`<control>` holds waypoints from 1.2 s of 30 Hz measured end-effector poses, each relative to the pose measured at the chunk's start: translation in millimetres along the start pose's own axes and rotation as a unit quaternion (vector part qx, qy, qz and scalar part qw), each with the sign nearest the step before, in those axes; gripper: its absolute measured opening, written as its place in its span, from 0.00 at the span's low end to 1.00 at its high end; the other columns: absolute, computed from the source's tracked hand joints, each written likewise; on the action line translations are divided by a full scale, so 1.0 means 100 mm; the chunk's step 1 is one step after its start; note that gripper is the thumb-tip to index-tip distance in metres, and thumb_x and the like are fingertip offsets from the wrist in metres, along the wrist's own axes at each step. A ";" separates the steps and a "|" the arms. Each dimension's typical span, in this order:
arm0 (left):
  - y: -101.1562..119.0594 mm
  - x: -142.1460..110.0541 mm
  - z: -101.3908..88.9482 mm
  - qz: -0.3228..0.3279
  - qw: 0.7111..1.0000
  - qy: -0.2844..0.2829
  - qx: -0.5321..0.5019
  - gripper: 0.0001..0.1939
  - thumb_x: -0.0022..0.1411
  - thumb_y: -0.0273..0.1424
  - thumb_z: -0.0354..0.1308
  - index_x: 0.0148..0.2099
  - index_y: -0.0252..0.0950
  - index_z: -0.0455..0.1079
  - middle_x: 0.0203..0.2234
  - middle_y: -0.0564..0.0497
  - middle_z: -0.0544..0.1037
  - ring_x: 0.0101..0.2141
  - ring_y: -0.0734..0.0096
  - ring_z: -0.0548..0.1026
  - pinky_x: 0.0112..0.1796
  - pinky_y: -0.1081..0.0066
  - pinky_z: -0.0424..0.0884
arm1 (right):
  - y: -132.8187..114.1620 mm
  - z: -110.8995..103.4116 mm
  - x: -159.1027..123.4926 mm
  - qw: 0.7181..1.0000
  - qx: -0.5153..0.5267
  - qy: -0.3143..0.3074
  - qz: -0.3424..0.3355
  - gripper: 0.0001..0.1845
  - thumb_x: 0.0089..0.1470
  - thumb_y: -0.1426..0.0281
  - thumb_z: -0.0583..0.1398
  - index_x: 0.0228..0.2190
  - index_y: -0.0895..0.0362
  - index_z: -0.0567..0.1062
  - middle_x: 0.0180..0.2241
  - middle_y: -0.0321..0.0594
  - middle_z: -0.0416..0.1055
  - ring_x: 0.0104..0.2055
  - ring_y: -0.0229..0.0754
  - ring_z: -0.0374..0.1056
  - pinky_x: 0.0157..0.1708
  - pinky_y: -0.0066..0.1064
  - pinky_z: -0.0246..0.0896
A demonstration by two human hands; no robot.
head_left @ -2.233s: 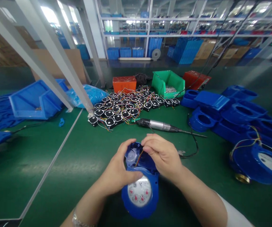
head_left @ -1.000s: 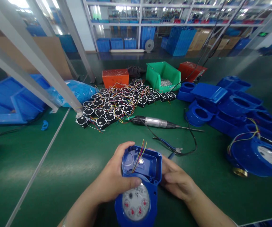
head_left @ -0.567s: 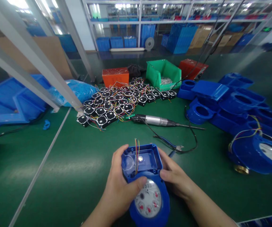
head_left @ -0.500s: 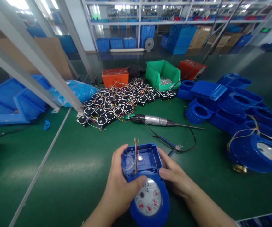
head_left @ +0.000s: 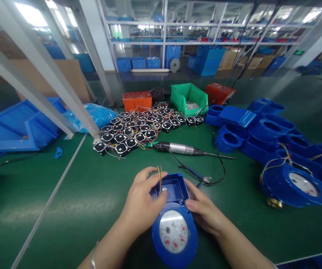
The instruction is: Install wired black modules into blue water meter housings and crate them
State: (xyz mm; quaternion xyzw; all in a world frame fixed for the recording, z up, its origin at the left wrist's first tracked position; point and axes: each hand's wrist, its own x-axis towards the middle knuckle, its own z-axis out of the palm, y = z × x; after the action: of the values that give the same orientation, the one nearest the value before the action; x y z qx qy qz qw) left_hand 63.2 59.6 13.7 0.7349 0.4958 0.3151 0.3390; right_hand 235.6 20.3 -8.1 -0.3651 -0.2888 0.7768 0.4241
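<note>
A blue water meter (head_left: pixel 175 257) with a white dial (head_left: pixel 173 231) and red pointers lies tilted in front of me, its open rectangular box (head_left: pixel 175 188) on the far side. My right hand (head_left: pixel 203 209) grips the box's right side, thumb on the near corner. My left hand (head_left: pixel 144 198) is over the box's left part, with thumb and forefinger closing around thin coloured wires (head_left: pixel 160 175) that stick up from it. The fingers partly hide the wires and the box's left wall. Beyond the meter lie blue-handled cutters (head_left: pixel 194 173) and a silver electric screwdriver (head_left: pixel 180 148).
Black square modules (head_left: pixel 127 131) with loose wires cover the far middle of the green table. Behind them stand a green bin (head_left: pixel 189 99) of small metal parts and an orange box (head_left: pixel 137 101). Blue housings (head_left: pixel 270 130) and another meter (head_left: pixel 298 179) are piled right. A metal post (head_left: pixel 57 74) rises left.
My left hand has moved from the dial and the box's left side up to the wires, with its thumb now inside the box. My right hand keeps its grip. The view has tilted up slightly.
</note>
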 end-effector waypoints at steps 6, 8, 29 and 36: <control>-0.17 0.10 -0.23 0.041 0.989 0.071 -0.126 0.11 0.55 0.32 0.50 0.38 0.36 0.71 0.42 0.46 0.71 0.45 0.64 0.67 0.45 0.64 0.63 | 0.00 -0.06 0.02 1.000 -0.026 0.009 0.006 0.46 0.36 0.62 0.65 0.53 0.56 0.50 0.52 0.50 0.50 0.46 0.44 0.60 0.46 0.34 0.57; -0.40 0.25 -0.41 0.017 0.983 0.179 -0.035 0.11 0.56 0.32 0.50 0.38 0.35 0.70 0.40 0.46 0.73 0.44 0.66 0.69 0.46 0.65 0.63 | 0.02 -0.09 0.04 0.999 -0.037 0.007 0.004 0.48 0.34 0.60 0.65 0.53 0.56 0.49 0.52 0.51 0.49 0.47 0.45 0.60 0.47 0.36 0.56; -1.09 0.57 -0.68 -0.058 0.877 0.113 0.463 0.09 0.51 0.30 0.51 0.34 0.35 0.70 0.31 0.41 0.71 0.39 0.50 0.64 0.39 0.55 0.56 | 0.09 -0.19 0.03 0.994 -0.105 -0.002 -0.021 0.51 0.34 0.53 0.64 0.54 0.57 0.47 0.52 0.52 0.48 0.49 0.45 0.57 0.49 0.37 0.55; -1.04 0.43 -0.67 -0.037 0.905 0.102 0.411 0.05 0.51 0.29 0.52 0.32 0.37 0.69 0.32 0.46 0.74 0.41 0.57 0.65 0.42 0.57 0.54 | -0.31 -0.17 0.10 0.930 -0.300 0.118 -0.175 0.37 0.45 0.50 0.56 0.50 0.57 0.53 0.48 0.49 0.53 0.50 0.41 0.55 0.45 0.32 0.58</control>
State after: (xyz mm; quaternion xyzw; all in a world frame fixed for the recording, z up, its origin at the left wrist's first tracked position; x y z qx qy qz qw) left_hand -30.4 141.6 -26.5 0.7539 0.6401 0.1441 -0.0342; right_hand 259.8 46.1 2.6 -0.5080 -0.5152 0.5191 0.4550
